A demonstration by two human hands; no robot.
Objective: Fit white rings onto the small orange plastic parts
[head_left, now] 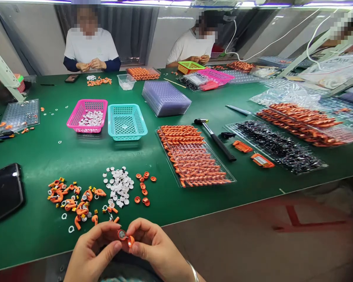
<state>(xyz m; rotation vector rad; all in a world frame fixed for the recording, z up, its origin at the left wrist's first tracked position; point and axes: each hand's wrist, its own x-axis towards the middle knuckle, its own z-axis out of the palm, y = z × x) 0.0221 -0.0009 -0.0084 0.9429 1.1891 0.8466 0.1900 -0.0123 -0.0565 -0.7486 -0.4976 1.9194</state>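
Note:
Close to the table's front edge, my left hand (95, 248) pinches an orange earbud shell (122, 234) with a round silver speaker in its opening. My right hand (153, 244) grips a small orange earbud cap (131, 241) between thumb and fingers, right beside the shell. Just beyond my hands lies a loose pile of orange earbud parts (82, 207), some with yellow tabs and white rings. Small white discs (120, 188) are heaped to its right. Several orange caps (143, 186) are scattered beside the discs.
A phone (6, 192) lies at left. Farther back stand a pink basket (72, 124) with white pieces and a turquoise basket (113, 135). A tray of orange parts (194, 156), a hammer (219, 145) and a tray of black parts (282, 147) lie rightward. Two people sit opposite.

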